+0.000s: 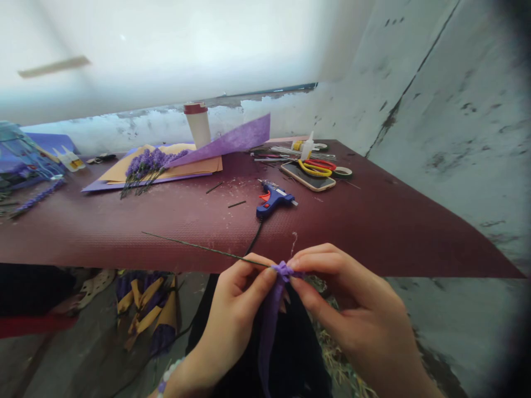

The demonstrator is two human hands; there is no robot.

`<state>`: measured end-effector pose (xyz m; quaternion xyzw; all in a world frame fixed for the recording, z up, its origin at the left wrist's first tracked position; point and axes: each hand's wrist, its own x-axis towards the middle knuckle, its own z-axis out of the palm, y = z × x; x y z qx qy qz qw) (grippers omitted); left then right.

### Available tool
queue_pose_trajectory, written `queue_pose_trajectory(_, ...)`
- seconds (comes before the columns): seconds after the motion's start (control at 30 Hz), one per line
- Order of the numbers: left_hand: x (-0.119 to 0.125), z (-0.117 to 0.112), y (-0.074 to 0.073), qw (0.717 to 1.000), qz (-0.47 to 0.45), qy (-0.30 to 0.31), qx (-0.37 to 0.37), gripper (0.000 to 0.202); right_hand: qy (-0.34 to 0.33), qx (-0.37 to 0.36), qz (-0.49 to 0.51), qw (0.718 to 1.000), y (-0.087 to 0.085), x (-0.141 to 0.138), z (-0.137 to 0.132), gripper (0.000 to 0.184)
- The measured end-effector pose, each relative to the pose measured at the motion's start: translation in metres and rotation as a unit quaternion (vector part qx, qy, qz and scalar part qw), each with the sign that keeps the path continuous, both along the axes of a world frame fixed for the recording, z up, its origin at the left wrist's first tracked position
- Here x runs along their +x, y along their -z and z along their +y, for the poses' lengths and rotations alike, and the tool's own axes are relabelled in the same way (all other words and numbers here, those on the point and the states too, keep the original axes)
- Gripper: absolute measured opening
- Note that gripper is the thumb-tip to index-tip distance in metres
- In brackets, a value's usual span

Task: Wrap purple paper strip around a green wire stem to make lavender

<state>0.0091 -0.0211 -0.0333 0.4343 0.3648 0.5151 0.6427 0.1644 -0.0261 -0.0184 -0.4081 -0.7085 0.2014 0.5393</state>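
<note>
Ribbon [269,326]: purple, soft, a long strip hanging down w/ its top bunched into a small curl, straight below glue gun [271,199], just past mat [373,243] near edge. L hand [236,309] pinches thin green wire [199,249] at the curl. R hand [352,309] pinches ribbon opposite. Wire slants up-left, over the mat below-left of gun. Scissors [315,167] behind-right of gun, lavender bunch [145,166] behind-left.
</note>
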Motion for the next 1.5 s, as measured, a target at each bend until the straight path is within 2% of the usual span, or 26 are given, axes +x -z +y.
queue_pose_trajectory(0.17,0.002,0.0,0.0,0.999,0.013,-0.029,-0.007,0.018,0.061,0.07,-0.065,0.994,0.001,0.003,0.0,0.02)
queue_pose_trajectory(0.33,0.006,0.003,0.001,0.997,0.019,-0.068,-0.013,0.018,0.171,0.108,-0.113,0.973,0.015,-0.002,-0.004,0.03)
queue_pose_trajectory(0.43,0.009,0.005,0.003,0.994,0.035,-0.103,0.006,0.015,0.16,0.165,-0.189,0.955,0.024,-0.011,-0.008,0.035)
queue_pose_trajectory(0.53,0.011,0.006,0.004,0.993,0.021,-0.115,0.018,0.01,0.113,0.189,-0.186,0.958,0.03,-0.018,-0.01,0.039)
queue_pose_trajectory(0.63,0.012,0.007,0.004,0.996,-0.019,-0.084,-0.011,0.013,0.124,0.144,-0.101,0.977,0.03,-0.02,-0.009,0.037)
queue_pose_trajectory(0.77,0.013,0.008,-0.001,0.994,-0.073,-0.035,-0.072,0.02,0.182,0.036,0.041,0.982,0.025,-0.018,-0.004,0.016)
queue_pose_trajectory(0.9,0.013,0.009,-0.005,0.992,-0.075,-0.022,-0.095,0.026,0.111,-0.005,0.085,0.99,0.021,-0.016,0.002,0.009)
queue_pose_trajectory(1.03,0.01,0.008,-0.005,0.997,-0.026,-0.035,-0.057,0.024,0.048,-0.054,0.089,0.993,0.023,-0.012,0.002,0.016)
queue_pose_trajectory(1.13,0.007,0.007,-0.007,0.998,0.051,-0.041,-0.008,0.019,0.006,-0.091,0.084,0.992,0.023,-0.006,0.002,0.022)
queue_pose_trajectory(1.23,0.005,0.006,-0.009,0.987,0.14,-0.061,0.056,0.013,-0.02,-0.1,0.048,0.994,0.016,0.001,0.005,0.027)
queue_pose_trajectory(1.37,0.004,0.004,-0.012,0.967,0.205,-0.087,0.127,0.011,-0.022,-0.06,-0.011,0.998,0.002,0.005,0.01,0.012)
queue_pose_trajectory(1.5,0.005,0.003,-0.012,0.959,0.231,-0.084,0.141,0.012,-0.025,-0.069,-0.02,0.997,-0.007,0.008,0.01,0.011)
